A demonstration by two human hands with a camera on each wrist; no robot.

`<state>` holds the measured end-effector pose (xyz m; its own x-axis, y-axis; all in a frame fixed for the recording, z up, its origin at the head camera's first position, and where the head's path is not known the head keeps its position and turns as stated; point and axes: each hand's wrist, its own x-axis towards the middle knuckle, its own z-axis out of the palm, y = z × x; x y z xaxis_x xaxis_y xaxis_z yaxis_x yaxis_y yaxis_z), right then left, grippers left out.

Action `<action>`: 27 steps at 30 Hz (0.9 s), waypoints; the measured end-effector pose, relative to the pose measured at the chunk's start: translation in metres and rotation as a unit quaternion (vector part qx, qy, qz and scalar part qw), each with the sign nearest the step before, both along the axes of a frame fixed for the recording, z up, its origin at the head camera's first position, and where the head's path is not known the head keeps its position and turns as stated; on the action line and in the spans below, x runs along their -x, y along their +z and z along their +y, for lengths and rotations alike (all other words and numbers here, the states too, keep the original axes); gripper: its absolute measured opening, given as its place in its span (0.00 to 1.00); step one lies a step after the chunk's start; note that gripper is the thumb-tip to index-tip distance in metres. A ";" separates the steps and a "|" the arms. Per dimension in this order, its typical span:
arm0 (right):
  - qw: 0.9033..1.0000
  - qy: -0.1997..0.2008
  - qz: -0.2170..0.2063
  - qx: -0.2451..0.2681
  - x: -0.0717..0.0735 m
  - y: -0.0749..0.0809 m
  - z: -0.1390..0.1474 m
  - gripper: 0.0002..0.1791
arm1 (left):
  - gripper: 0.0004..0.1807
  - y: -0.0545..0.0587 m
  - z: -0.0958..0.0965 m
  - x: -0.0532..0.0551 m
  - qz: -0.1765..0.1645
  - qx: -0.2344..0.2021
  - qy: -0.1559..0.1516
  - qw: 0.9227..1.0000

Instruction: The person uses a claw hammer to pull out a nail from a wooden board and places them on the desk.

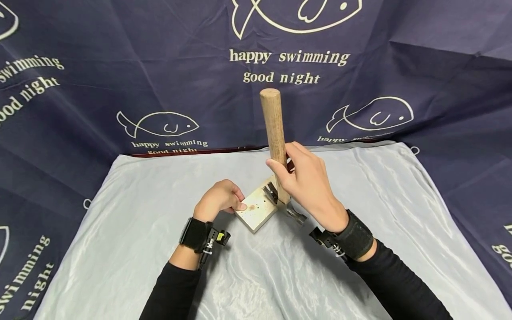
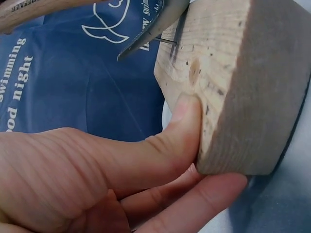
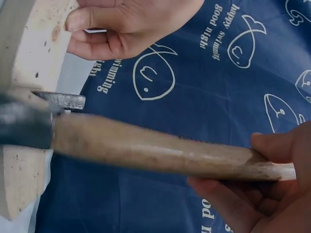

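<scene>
My left hand [image 1: 219, 199] pinches the near-left end of a pale wooden block [image 1: 256, 216], thumb on top and fingers at the side. My right hand [image 1: 310, 184] grips the wooden handle of a claw hammer [image 1: 273, 122], which stands nearly upright over the block. The hammer's head is down at the block, its claw [image 2: 158, 26] toward the left hand and its striking face toward the near right. In the left wrist view a thin nail [image 2: 166, 41] sticks out of the wood, right at the claw. Small dark holes and a brown knot [image 2: 194, 72] mark the block's top.
A silvery-white satin cloth [image 1: 140, 249] covers the table under the block. Dark blue fabric [image 1: 192, 53] printed with white fish and lettering hangs behind and at both sides. Each wrist wears a black strap [image 1: 356, 235] with a small camera.
</scene>
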<state>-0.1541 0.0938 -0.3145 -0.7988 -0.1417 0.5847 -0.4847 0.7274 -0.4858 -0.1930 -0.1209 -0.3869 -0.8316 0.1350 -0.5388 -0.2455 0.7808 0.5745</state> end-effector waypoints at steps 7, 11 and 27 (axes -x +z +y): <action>1.000 0.018 0.007 0.013 0.002 -0.002 0.001 0.12 | 0.12 0.000 -0.001 0.000 -0.003 -0.002 0.005 1.000; 0.999 0.031 0.012 0.019 0.001 -0.003 0.002 0.12 | 0.12 -0.002 -0.002 0.001 -0.009 -0.003 0.004 1.000; 0.986 0.151 -0.042 0.048 0.018 -0.006 0.021 0.10 | 0.12 -0.006 -0.004 0.004 -0.023 -0.031 -0.008 0.999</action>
<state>-0.1722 0.1144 -0.3207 -0.7742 -0.3281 0.5413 -0.6281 0.5039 -0.5929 -0.1974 -0.1248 -0.3931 -0.8036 0.1824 -0.5665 -0.2611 0.7474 0.6110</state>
